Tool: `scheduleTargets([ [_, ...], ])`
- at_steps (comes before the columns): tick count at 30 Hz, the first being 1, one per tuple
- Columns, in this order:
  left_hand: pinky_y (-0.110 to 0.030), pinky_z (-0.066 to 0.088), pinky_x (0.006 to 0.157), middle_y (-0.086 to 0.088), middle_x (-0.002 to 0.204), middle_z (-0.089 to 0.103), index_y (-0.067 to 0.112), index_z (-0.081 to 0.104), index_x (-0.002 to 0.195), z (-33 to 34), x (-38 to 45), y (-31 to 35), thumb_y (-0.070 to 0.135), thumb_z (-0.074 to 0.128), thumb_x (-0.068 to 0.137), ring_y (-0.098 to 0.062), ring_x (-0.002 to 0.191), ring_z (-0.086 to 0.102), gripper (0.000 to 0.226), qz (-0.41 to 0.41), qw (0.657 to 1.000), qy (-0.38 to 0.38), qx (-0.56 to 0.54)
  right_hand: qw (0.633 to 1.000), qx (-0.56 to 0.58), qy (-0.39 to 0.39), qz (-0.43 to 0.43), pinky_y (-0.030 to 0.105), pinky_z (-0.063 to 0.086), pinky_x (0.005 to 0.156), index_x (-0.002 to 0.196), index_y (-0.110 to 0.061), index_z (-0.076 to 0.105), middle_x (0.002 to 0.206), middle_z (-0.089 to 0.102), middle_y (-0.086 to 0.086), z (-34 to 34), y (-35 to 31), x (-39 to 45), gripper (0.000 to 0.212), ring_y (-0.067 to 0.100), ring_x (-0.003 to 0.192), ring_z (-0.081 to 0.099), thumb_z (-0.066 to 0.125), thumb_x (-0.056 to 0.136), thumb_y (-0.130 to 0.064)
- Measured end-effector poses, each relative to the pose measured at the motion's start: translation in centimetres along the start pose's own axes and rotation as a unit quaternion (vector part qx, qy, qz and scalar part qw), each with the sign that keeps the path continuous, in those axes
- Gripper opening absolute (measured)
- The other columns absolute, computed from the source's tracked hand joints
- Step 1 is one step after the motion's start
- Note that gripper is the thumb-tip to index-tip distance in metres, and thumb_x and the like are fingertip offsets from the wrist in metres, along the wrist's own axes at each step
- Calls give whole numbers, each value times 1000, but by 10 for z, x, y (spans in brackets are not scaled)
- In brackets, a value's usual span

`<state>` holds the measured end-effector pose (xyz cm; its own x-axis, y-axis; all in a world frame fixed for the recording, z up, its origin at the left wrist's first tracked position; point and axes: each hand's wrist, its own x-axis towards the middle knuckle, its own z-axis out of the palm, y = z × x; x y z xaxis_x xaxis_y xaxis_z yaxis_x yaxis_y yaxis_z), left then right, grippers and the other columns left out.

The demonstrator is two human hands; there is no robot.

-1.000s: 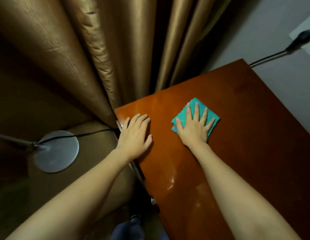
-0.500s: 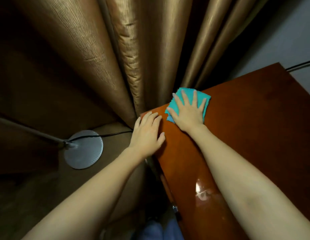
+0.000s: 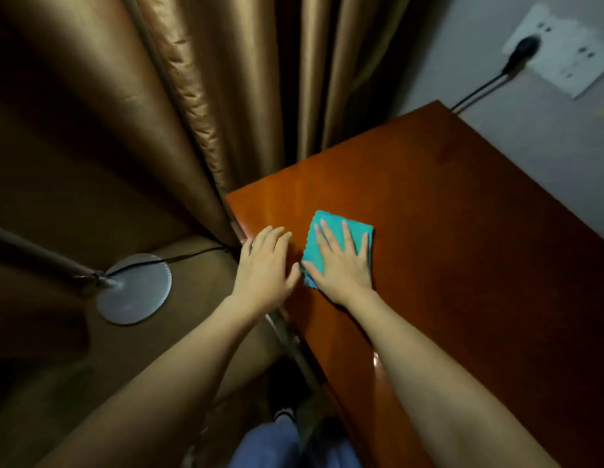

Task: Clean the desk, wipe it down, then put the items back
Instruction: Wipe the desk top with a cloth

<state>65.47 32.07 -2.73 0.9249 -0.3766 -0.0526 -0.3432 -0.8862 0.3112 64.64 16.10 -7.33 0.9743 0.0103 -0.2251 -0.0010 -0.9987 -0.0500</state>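
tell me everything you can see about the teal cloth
The small teal cleaning cloth looks like soft microfibre, folded into a rough square with a zigzag-cut edge on its left side. It lies flat on the glossy reddish-brown wooden desk, near the desk's left edge. The right hand presses on it with fingers straight and spread, covering much of it. The left hand rests on the desk just beside it.

curtain [image 3: 199, 96]: gold, pleated | wall [image 3: 496, 55]: grey | lamp base [image 3: 135, 292]: on floor
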Motion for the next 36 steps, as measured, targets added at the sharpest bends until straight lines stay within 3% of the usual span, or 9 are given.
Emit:
scheduleTargets([
  [2, -42, 20, 114, -6, 147, 39, 12, 40, 140, 10, -23, 30, 37, 50, 90, -22, 140, 27, 57, 27, 1000, -5, -2, 999, 14, -1, 36, 59, -9, 111, 150, -25, -11, 159, -12, -8, 10, 18, -41, 75, 27, 146, -13, 17, 93, -65],
  [7, -41, 15, 116, -1, 152, 29, 16, 32, 145, 39, -84, 115, 39, 46, 92, -19, 144, 17, 58, 77, 996, -44, 4, 993, 33, 2, 116, 59, -6, 112, 151, -26, -4, 159, -4, -10, 32, 73, -161, 88, 26, 147, -8, -9, 75, -68],
  [18, -40, 6, 117, 1, 155, 21, 20, 24, 147, 113, -240, 284, 41, 39, 96, -16, 145, 8, 57, 214, 968, -134, -2, 940, 80, 33, 329, 56, -10, 112, 151, -26, -4, 159, -5, -8, 92, 188, -425, 84, 25, 146, -13, -2, 81, -72],
  [22, -40, 7, 117, 1, 154, 22, 19, 24, 147, 139, -292, 336, 40, 40, 96, -16, 144, 10, 57, 266, 952, -153, 6, 902, 109, 47, 415, 55, -13, 112, 151, -26, -4, 159, -6, -7, 112, 223, -516, 73, 24, 146, -14, 18, 93, -65],
  [30, -39, 6, 117, 1, 154, 22, 19, 26, 146, 173, -395, 428, 38, 38, 97, -15, 144, 10, 55, 362, 909, -207, 27, 809, 153, 59, 565, 57, -11, 112, 152, -26, -2, 159, -6, -8, 149, 269, -689, 74, 25, 146, -13, 18, 93, -65],
  [36, -40, 4, 117, 1, 154, 22, 18, 24, 146, 188, -437, 462, 39, 40, 96, -15, 143, 12, 57, 412, 877, -242, 56, 752, 182, 69, 630, 58, -9, 112, 152, -25, 0, 160, -5, -7, 165, 266, -764, 73, 26, 146, -10, 19, 93, -64],
])
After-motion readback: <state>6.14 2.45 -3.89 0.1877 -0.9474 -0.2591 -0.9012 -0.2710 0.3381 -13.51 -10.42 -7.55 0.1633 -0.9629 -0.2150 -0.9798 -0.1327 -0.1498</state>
